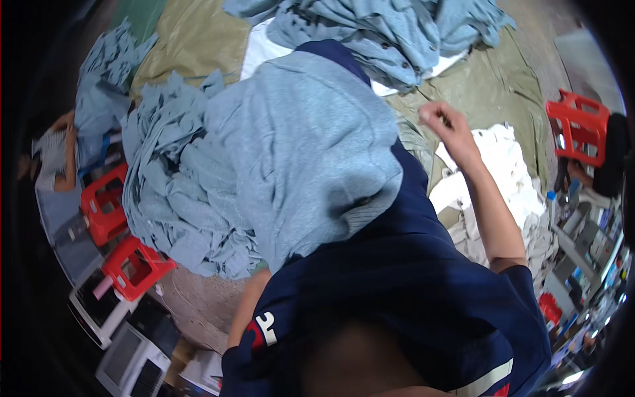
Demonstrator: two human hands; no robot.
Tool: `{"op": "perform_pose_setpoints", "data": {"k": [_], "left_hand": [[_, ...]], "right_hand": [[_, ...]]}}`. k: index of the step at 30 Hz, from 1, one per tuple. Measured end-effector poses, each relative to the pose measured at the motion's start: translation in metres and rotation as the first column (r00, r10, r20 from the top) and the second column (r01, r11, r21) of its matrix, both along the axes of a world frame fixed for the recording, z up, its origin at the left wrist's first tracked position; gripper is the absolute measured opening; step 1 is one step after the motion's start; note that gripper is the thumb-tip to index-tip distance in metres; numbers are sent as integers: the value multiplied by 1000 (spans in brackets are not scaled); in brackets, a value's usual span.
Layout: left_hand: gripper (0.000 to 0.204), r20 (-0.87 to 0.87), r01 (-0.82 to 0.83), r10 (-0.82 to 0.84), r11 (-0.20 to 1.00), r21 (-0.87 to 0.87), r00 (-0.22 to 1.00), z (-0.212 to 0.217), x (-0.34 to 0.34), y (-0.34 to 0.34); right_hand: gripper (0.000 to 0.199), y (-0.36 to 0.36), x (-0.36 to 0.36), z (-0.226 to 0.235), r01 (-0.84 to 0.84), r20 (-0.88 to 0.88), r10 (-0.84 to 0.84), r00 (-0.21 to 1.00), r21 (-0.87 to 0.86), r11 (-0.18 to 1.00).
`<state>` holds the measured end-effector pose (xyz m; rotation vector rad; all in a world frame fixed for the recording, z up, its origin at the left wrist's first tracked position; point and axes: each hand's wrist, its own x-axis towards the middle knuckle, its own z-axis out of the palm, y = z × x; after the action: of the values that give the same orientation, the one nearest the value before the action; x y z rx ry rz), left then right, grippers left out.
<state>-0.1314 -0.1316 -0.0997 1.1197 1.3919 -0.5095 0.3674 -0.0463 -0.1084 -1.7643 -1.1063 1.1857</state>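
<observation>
A grey-blue knit garment (311, 126) lies spread over my lap, with a ribbed edge and a dark fold toward my right side. My left forearm (248, 301) goes in under its lower left edge, so the left hand is hidden there. My right hand (453, 129) is raised to the right of the garment, apart from it. Its fingers are curled in toward the thumb, and whether anything small is pinched there I cannot make out. To the left, a large heap of similar blue garments (175, 178) adjoins the one on my lap.
More blue garments with dark buttons (390, 46) are piled ahead on a white cloth over an olive sheet (509, 86). White garments (496, 165) lie at my right. Red stools (135, 264) stand at left, another red stool (582, 126) at far right. A person (63, 152) sits far left.
</observation>
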Motion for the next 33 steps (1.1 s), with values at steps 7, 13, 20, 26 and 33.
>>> {"op": "perform_pose_setpoints", "data": {"k": [7, 13, 20, 26, 33], "left_hand": [[26, -172, 40, 201, 532, 846, 964, -17, -52, 119], [47, 502, -553, 231, 353, 754, 833, -57, 3, 242], [38, 397, -376, 115, 630, 679, 911, -92, 3, 317], [27, 400, -363, 229, -187, 913, 887, 41, -15, 240], [29, 82, 70, -384, 367, 927, 920, 71, 73, 86]], "right_hand": [[47, 111, -85, 10, -286, 493, 207, 845, 88, 954], [36, 117, -94, 7, -390, 512, 317, 799, 39, 920], [30, 103, -22, 36, -229, 528, 81, 846, 222, 948], [32, 80, 168, 94, -24, 480, -407, 777, 669, 743], [25, 68, 254, 27, 284, 120, -525, 843, 729, 622]]}}
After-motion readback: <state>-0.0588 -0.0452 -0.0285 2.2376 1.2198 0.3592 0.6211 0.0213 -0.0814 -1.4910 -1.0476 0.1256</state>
